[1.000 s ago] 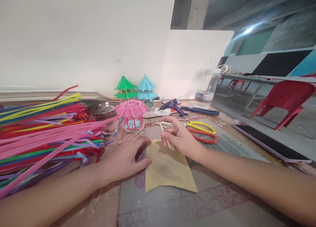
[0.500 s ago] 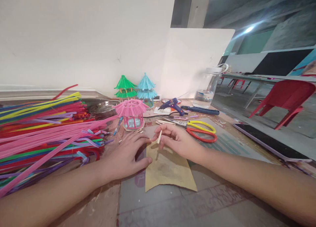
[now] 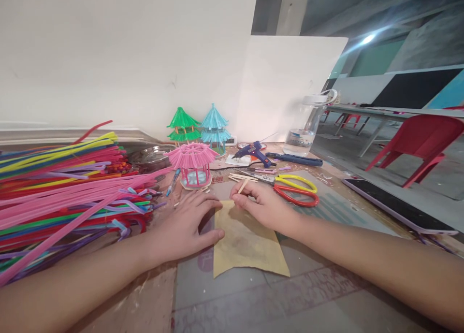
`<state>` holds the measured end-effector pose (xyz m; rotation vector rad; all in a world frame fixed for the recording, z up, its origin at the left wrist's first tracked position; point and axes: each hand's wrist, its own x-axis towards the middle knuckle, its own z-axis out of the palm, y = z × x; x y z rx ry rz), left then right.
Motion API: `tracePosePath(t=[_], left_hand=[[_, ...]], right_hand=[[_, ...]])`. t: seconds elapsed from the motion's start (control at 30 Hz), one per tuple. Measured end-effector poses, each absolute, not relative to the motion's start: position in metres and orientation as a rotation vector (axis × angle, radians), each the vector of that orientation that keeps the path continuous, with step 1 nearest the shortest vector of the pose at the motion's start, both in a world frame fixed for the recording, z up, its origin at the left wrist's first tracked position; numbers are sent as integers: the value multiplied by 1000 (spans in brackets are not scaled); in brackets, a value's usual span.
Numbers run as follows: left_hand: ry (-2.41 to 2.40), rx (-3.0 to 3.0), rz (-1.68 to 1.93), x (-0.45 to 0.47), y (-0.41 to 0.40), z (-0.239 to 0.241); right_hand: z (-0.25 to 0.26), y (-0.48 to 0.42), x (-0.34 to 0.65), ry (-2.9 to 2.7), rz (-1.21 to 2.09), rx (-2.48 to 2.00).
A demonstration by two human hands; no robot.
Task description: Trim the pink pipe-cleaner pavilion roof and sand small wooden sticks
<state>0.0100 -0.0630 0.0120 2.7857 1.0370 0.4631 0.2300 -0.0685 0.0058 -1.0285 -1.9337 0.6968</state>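
**Bench record: hands at the sandpaper sheet**

Head view. The left hand [image 3: 186, 226] lies palm down on the table [image 3: 253, 299], fingers spread apart and flat; its fingertips press the left edge of a tan sheet of sandpaper [image 3: 248, 243], holding nothing. The right hand [image 3: 263, 205] sits at the sheet's far edge, fingers curled together and pinched on a short wooden stick [image 3: 242, 185]. The stick tilts up and away from the knuckles; its lower end is hidden inside the grip, just above the sandpaper's far corner. The two hands are near each other but not touching.

Surroundings, same view. A large pile of coloured pipe cleaners [image 3: 65, 193] fills the left side of the table. Beyond the left hand stands a pink model pavilion [image 3: 193, 165]; behind it, against the wall, a green one [image 3: 182, 126] and a blue one [image 3: 214, 125]. More loose sticks [image 3: 241, 177] lie just beyond the right hand. To the right of them rest scissors with yellow and red handles [image 3: 295, 190]. Further back: a blue glue gun [image 3: 253, 153] and a clear plastic bottle [image 3: 306, 127]. A phone [image 3: 395, 207] lies screen up at the table's right edge. A red chair [image 3: 420, 139] stands off the table, well apart.
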Motion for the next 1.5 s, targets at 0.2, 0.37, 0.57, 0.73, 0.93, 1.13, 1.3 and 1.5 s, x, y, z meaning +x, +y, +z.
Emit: tracePosePath(t=[0.2,0.37,0.57,0.73,0.93,1.13,1.3,1.5], left_hand=[[1031,2776,434,10,-62,12],[1018,2765,424,10,-61,12],[980,2770,468,10,-59,11],[994,2774,449,9,-60,12],[997,2777,468,9,-59,12],[1000,2784,444,10,-61,12],[1004,2774,431,10,-61,13],[1027,2786,411,11,-62,14]], right_hand=[[4,-69,232,-2007,775,-993],[2,-68,232,-2200,636,-851],[4,-60,236,-2312,148,-1052],[7,-67,233,-2316,420,-942],[6,-57,236,-2289,189,-1177],[4,-65,233,-2312,434,-917],[3,-57,237,-2321,180,-1068],[3,-65,236,-2374,248,-874]])
